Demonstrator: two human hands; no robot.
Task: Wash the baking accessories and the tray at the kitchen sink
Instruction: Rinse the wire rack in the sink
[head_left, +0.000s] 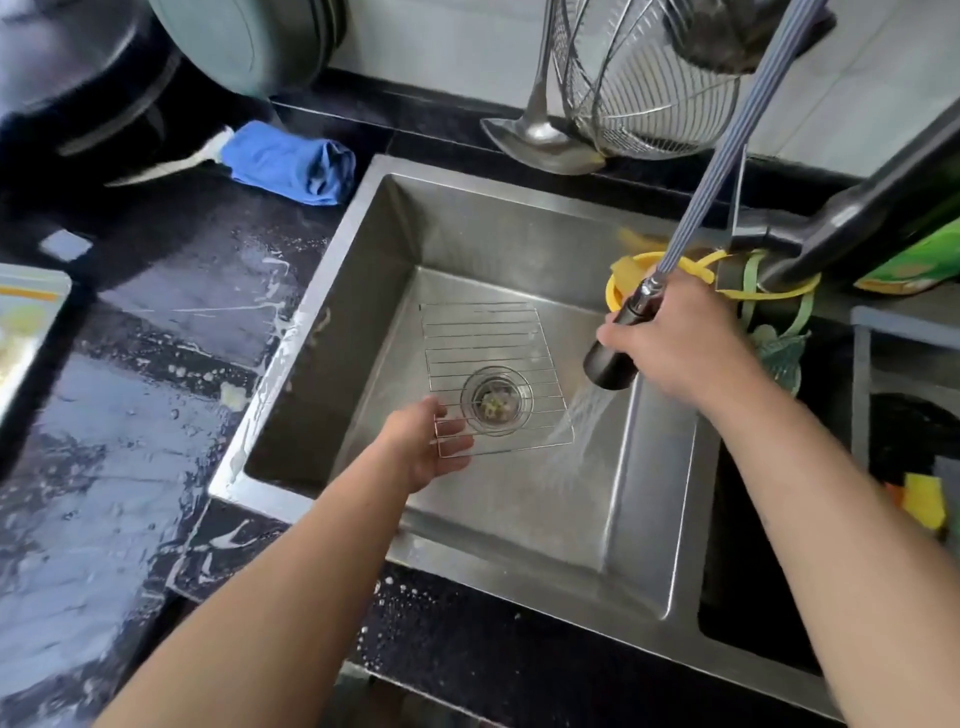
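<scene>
Rack (488, 364) held over sink (363, 291) drain by left hand (431, 447) gripping its near-left corner; right hand (680, 348) clamps sprayer (615, 358) (water running) at the rack's right edge.

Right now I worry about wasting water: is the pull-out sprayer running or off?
Running. A fan of water streams from the sprayer head, gripped by the right hand, onto the wire rack held by the left hand.

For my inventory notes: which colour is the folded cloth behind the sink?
Blue; the cloth shows clearly in the head view.
</scene>
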